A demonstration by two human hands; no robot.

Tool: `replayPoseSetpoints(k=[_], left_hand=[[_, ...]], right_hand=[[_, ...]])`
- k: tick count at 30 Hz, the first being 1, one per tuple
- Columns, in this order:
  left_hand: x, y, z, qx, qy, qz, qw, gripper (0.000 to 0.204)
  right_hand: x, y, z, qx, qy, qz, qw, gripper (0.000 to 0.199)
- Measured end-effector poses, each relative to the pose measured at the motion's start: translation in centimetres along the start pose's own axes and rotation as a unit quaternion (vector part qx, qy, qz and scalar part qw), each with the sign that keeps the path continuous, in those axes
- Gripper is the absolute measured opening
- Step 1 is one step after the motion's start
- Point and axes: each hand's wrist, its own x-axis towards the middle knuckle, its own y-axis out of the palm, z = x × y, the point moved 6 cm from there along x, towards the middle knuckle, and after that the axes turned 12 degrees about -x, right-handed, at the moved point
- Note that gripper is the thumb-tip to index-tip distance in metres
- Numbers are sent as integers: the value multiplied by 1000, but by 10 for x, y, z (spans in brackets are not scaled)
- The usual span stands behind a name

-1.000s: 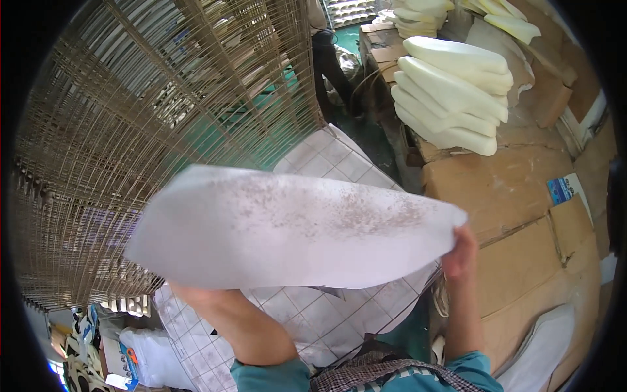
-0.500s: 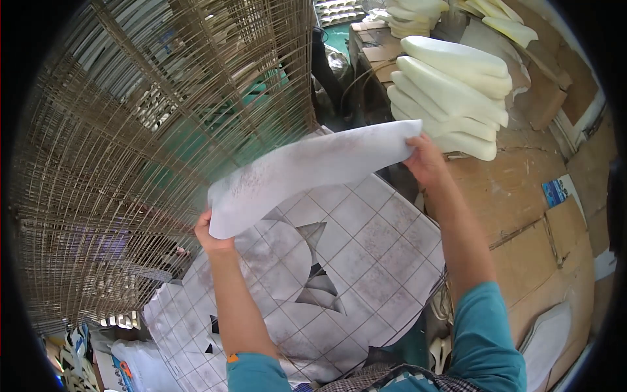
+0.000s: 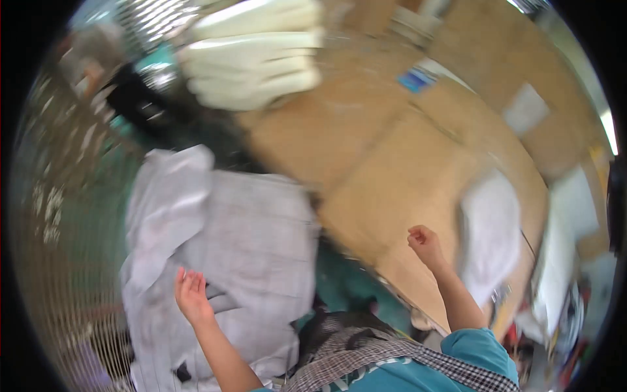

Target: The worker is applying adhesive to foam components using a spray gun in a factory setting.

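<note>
The curved white sheet (image 3: 171,209) lies along the far left side of the rack's layer of white sheets (image 3: 264,225). My left hand (image 3: 192,297) hovers by its near end, fingers stretched and holding nothing. Over the cardboard-covered table (image 3: 366,189) is my right hand (image 3: 426,245), its fingers curled in with nothing visible in them. To the right of that hand lies a stack of white curved sheets (image 3: 493,228). The picture is smeared by motion, so fine edges are lost.
Pale yellow moulded foam pieces (image 3: 251,62) are piled at the table's far left. Behind the sheets on the left stands a wire rack (image 3: 65,261). A blue card (image 3: 417,80) lies farther back on the cardboard. Green floor (image 3: 349,281) shows between rack and table.
Both hands have let go of the curved white sheet, which now lies on the other sheets. My view has swung right, and my right hand has moved over the table.
</note>
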Motion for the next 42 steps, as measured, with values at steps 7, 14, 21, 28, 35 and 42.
replayPoseSetpoints(k=[7,14,21,28,35,42], left_hand=[[-208,131,271,147,-339,248,895,26],[-419,135,416,296,-491,425,700,38],[-467,136,426,231,-405,433,771,44],[-422,141,378,150,-426,315,835,44],[-399,145,366,67,-433,285,853,49],[-289,132,186,-102,-285,245,921,37]], right_hand=[[-154,-137,-152,-425,91,-69,898,16],[-167,-147,-193,-354,9,-118,928,8],[-149,-151,-128,53,16,21,998,9],[-108,-316,-352,-242,239,-374,863,55],[-84,-310,-393,-241,162,-232,928,19],[15,-214,-84,250,1,-35,968,11]])
